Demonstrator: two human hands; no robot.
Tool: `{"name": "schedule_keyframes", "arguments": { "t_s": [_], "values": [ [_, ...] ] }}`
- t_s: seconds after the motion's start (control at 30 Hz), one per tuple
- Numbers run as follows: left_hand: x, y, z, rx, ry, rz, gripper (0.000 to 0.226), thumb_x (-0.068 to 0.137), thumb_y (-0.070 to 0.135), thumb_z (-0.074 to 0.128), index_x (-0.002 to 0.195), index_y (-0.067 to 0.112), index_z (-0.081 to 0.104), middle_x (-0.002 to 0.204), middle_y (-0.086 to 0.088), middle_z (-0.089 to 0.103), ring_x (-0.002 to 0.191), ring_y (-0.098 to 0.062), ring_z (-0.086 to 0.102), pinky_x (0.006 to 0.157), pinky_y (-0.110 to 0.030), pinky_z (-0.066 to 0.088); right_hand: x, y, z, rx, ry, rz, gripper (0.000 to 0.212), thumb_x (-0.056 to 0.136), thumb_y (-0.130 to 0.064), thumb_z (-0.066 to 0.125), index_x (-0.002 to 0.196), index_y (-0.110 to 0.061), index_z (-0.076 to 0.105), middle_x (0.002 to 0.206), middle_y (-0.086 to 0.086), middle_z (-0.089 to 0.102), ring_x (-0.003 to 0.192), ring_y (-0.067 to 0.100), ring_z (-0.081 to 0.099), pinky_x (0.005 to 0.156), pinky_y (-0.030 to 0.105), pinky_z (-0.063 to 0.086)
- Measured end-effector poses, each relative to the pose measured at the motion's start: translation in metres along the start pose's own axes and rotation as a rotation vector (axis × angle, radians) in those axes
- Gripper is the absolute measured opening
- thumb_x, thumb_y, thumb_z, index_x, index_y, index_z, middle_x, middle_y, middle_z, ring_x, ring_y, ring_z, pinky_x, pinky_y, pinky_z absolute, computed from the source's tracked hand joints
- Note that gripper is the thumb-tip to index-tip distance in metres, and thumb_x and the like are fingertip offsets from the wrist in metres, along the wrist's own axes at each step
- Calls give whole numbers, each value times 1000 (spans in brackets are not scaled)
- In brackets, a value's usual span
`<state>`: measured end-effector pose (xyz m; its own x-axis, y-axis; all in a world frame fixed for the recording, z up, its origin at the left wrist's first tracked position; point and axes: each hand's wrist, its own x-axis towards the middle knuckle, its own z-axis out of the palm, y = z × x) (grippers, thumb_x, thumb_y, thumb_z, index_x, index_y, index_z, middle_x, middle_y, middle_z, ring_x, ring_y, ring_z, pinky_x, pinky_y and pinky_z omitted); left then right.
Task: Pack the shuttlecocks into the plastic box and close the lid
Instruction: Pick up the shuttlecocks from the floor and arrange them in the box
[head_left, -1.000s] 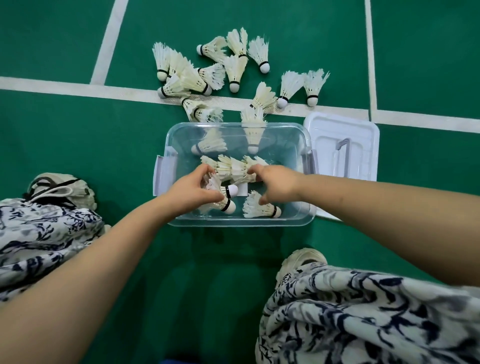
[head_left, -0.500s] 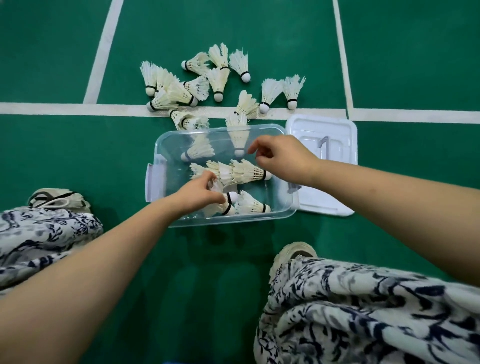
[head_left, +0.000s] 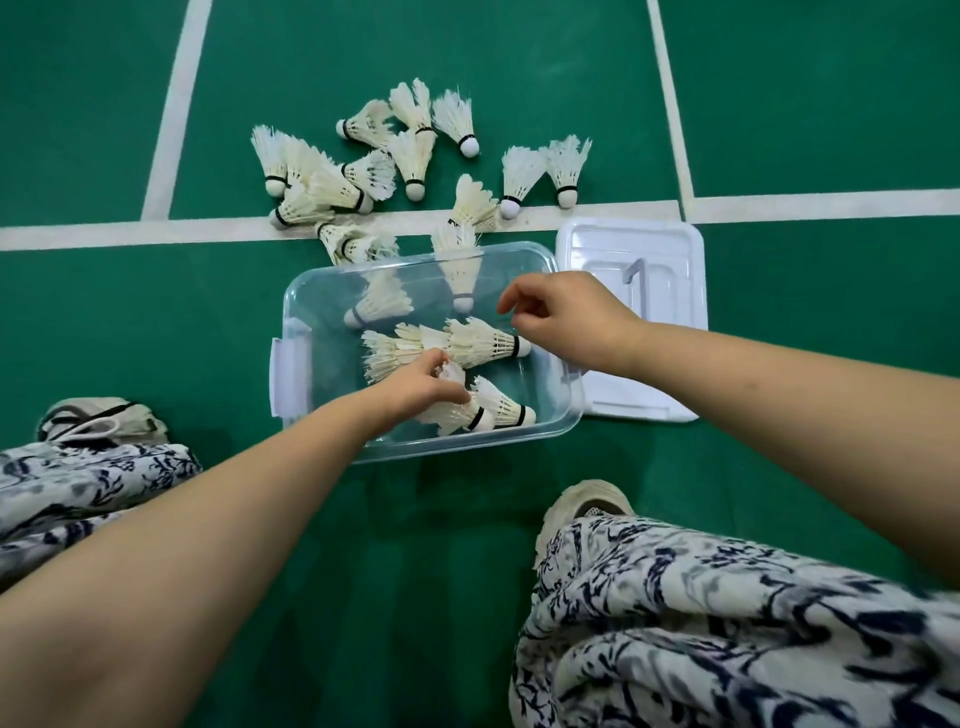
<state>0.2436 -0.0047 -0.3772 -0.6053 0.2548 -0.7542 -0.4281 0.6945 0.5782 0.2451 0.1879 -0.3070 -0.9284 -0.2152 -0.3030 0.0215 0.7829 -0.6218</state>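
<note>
One shuttlecock (head_left: 451, 374) in left hand (head_left: 414, 388)

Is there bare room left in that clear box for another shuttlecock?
Yes. In the plastic box, the far-left corner past the side latch is bare, and so is the right end near the right hand. The middle is crowded with shuttlecocks, where the left hand pinches one.

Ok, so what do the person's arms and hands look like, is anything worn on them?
The left forearm and right forearm are bare to the frame edge, with no sleeves in view. The left hand and right hand are bare too: no gloves, rings, watch or bracelet visible. The legs wear white fabric with a dark blue print.
</note>
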Motion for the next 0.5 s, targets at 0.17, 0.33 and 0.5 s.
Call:
{"name": "schedule_keyframes", "arguments": {
  "t_s": [0.17, 0.33, 0.5],
  "values": [
    [8, -6, 4, -135, -81, 22, 61, 68, 17, 79, 118, 16, 43, 91, -2, 55, 74, -12, 53, 63, -21, 44, 0, 3, 3, 66, -7, 2, 23, 86, -11, 53, 105, -17, 65, 84, -4, 62, 81, 17, 59, 76, 26, 48],
    [9, -12, -1, -93, -93, 84, 63, 56, 36, 84, 106, 26, 48, 96, -4, 53, 84, -17, 53, 82, -33, 49, 0, 2, 4, 60, -13, -3, 22, 87, -12, 54, 105, -17, 64, 81, -5, 59, 79, 14, 57, 74, 24, 46],
    [2, -19, -11, -44, -100, 118, 57, 50, 43, 81, 97, 37, 49, 97, -2, 54, 81, -15, 51, 71, -31, 47, 0, 0, 5, 56, -25, -7, 21, 87, -13, 55, 106, -17, 64, 73, -11, 56, 76, 13, 55, 69, 22, 44]
  ]
}}
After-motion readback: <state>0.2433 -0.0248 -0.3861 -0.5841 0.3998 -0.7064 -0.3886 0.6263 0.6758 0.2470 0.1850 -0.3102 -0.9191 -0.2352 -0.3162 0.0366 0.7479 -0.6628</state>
